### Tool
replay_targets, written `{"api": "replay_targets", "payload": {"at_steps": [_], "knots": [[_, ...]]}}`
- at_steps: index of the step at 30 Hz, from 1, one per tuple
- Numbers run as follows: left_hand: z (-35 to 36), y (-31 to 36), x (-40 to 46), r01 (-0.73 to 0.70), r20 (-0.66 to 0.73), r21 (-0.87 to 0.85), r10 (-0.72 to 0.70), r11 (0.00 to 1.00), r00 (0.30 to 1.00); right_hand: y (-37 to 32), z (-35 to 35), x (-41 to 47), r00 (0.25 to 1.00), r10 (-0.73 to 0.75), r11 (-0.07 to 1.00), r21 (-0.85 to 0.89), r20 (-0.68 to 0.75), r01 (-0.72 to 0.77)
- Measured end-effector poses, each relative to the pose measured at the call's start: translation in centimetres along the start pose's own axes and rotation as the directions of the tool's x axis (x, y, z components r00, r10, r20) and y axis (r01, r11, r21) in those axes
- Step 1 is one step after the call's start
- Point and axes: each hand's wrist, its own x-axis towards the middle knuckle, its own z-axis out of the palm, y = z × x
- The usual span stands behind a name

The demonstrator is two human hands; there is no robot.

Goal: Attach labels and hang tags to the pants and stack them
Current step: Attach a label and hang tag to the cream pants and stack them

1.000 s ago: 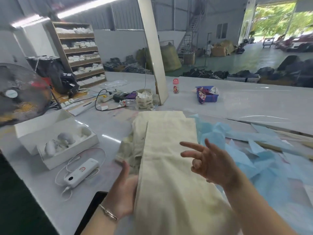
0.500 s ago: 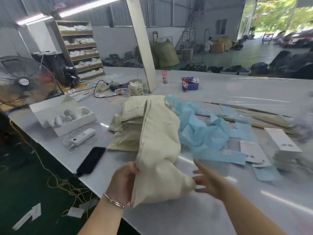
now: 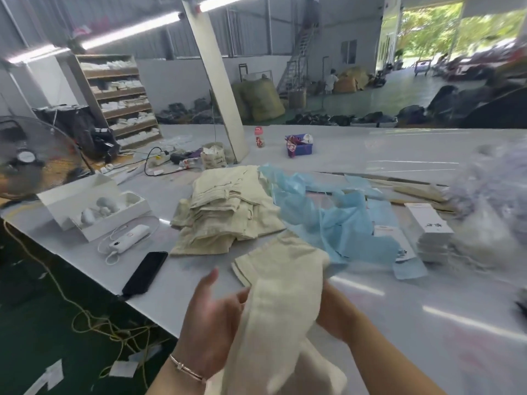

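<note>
Both hands were low in the head view, near six o'clock, with one cream pair of pants (image 3: 288, 292) draped between them. On that garment's nine o'clock side the left hand (image 3: 212, 317) had its palm turned up, thumb raised and fingers reaching under the cloth; whether they closed on it could not be told, since the fabric covered the fingertips. At the four o'clock side of the cloth was the right hand (image 3: 332, 312), almost wholly hidden behind it, so its grip could not be told either. From the lap edge at six o'clock the pants ran up toward twelve o'clock, their long axis pointing away from the body, and the far end lay folded over on the counter (image 3: 427, 323). Directly beyond that end, at about eleven o'clock from the hands, sat the stack of pants (image 3: 225, 212), near but not touching the held pair. A pile of white hang tags (image 3: 430, 232) lay at two o'clock, past the crumpled blue sheets (image 3: 336, 220), nearer the right hand than the left. I judged that tagging would send the right hand out toward two o'clock, while stacking would carry the garment forward along its own length toward eleven.
</note>
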Motion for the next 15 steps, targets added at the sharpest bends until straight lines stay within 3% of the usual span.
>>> {"api": "replay_targets", "payload": {"at_steps": [3, 5, 7, 9, 11, 13, 15], "knots": [[0.5, 0.0, -0.1, 0.186, -0.043, 0.145, -0.182, 0.972, 0.982, -2.7, 1.2, -0.1, 0.994, -0.109, 0.992, -0.067, -0.001, 0.108], [0.2, -0.1, 0.1, 0.235, -0.088, 0.228, -0.221, 0.945, 0.971, -3.6, 2.0, 0.0, 0.991, -0.086, 0.978, -0.200, -0.101, 0.064], [-0.5, 0.3, 0.4, 0.165, -0.155, 0.255, -0.128, 0.953, 0.980, -4.5, 2.2, 0.2, 0.972, -0.080, 0.979, -0.200, -0.220, 0.036], [-1.4, 1.5, 0.9, -0.008, -0.211, 0.232, 0.058, 0.973, 0.976, -5.2, 1.5, 0.1, 0.966, -0.012, 1.000, 0.019, -0.257, 0.018], [-1.8, 3.3, 1.0, -0.147, -0.186, 0.185, 0.182, 0.972, 0.966, -5.1, 0.7, -0.9, 0.966, 0.131, 0.979, 0.184, -0.225, -0.090], [-2.1, 4.9, 0.9, -0.203, -0.146, 0.171, 0.229, 0.964, 0.962, -4.2, -0.2, -1.7, 0.944, 0.270, 0.960, 0.133, -0.189, -0.248], [-2.4, 6.1, 0.9, -0.233, -0.115, 0.207, 0.260, 0.950, 0.959, -3.5, -0.3, -2.3, 0.949, 0.313, 0.946, 0.095, -0.035, -0.309]]}}
